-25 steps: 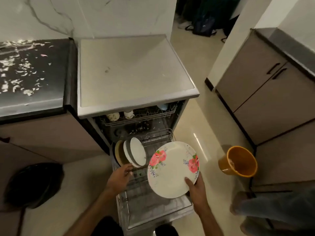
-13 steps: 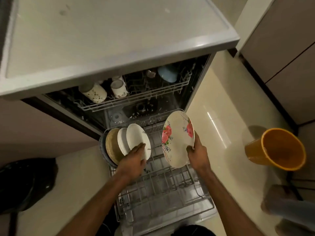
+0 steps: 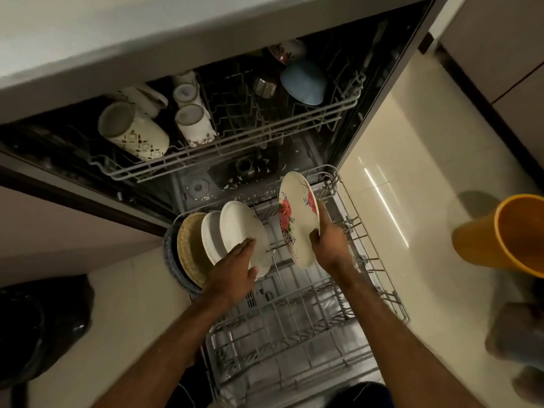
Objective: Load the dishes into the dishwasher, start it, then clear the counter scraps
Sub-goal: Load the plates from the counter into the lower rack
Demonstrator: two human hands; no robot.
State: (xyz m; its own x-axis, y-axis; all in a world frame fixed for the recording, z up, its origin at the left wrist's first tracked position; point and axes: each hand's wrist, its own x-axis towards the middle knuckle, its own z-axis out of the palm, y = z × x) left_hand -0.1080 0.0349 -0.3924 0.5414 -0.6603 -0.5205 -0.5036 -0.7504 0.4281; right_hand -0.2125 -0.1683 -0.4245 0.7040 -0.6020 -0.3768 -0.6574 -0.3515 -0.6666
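Observation:
The dishwasher stands open with its lower rack (image 3: 368, 260) pulled out. My right hand (image 3: 329, 245) grips a white plate with red flowers (image 3: 297, 219) by its right rim and holds it upright over the rack. My left hand (image 3: 235, 275) rests with straight fingers on the nearest white plate (image 3: 241, 228) of several plates standing on edge at the rack's left. Behind that one stand another white plate (image 3: 210, 234) and a tan plate (image 3: 190, 245). The upper rack (image 3: 223, 148) holds patterned mugs (image 3: 135, 131) and a blue bowl (image 3: 304, 82).
An orange bucket (image 3: 506, 234) sits on the pale floor at the right. A black bag (image 3: 41, 328) lies on the floor at the left. A cabinet (image 3: 500, 48) fills the upper right. A second person's feet (image 3: 524, 343) show at the right edge.
The view has moved closer to the dishwasher. The flowered plate went from flat-facing to upright and down toward the rack. My left hand moved up onto the standing white plates.

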